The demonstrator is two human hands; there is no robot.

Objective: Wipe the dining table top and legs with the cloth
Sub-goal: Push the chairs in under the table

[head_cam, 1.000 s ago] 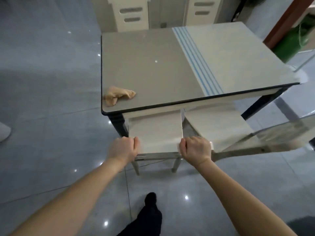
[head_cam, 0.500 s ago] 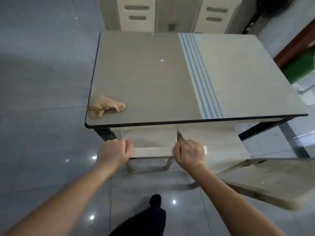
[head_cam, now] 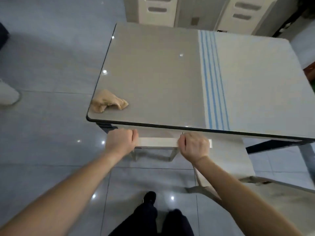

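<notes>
Stool [head_cam: 156,142] now sits further under the desk [head_cam: 153,65] than a second ago, with only its near edge showing below the desk's front edge. Left hand [head_cam: 121,142] and right hand [head_cam: 194,144] are apart, each clamped on one end of that edge, fingers curled round it. Cloth [head_cam: 109,103] lies crumpled on the desk's near-left corner, right at the rim. It looks light, soft and limp, so bunch it in one palm from above. Glossy top looks slick, so it should slide easily but could slip off that corner. Wiping not yet started.
</notes>
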